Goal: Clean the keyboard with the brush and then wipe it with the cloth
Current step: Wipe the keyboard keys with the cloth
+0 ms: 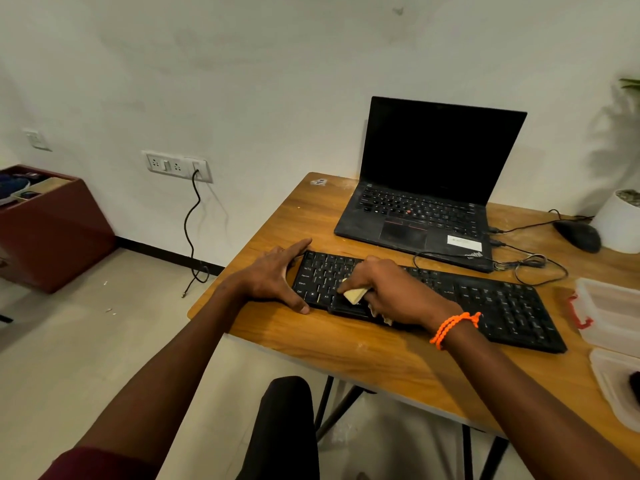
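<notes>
My left hand (277,275) lies open, bracing the keyboard (429,299) at its left end on the desk (346,351), right hand (388,289) clenched on the cloth (355,295) near the spacebar w/ risk: pressing too hard could pop a keycap or skid the board.

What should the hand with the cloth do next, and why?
Probably slide the cloth rightward along the keyboard. The right hand presses it near the left end, the left hand steadies that edge, and the right-side keys lie uncovered.
</notes>
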